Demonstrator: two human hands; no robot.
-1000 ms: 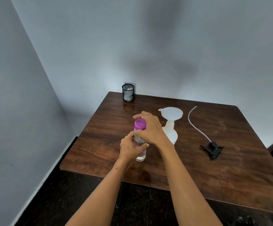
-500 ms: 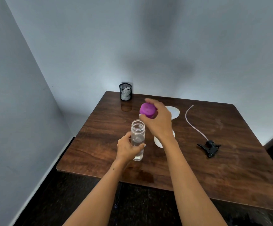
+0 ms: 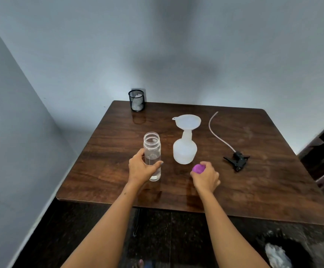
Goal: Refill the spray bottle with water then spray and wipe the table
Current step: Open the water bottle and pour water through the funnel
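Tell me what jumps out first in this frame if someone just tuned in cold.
The purple cap stands out, held in the right hand low over the table near its front edge. Beside it, the left hand grips the open clear water bottle. Behind them stands the white spray bottle with a funnel in its neck, and the black trigger head with its tube lies to the right.

- Purple cap (image 3: 198, 168): mostly covered by the right hand (image 3: 205, 177); whether it touches the worktop (image 3: 254, 190) cannot be told.
- Clear bottle (image 3: 152, 151): lower left side hidden behind the left hand (image 3: 141, 169).
- Mesh cup (image 3: 136, 100), far left: white contents indistinct.
- Worktop: near right corner cut off by the frame edge.
- White object on the floor (image 3: 277, 257), near right: blurred, cropped.
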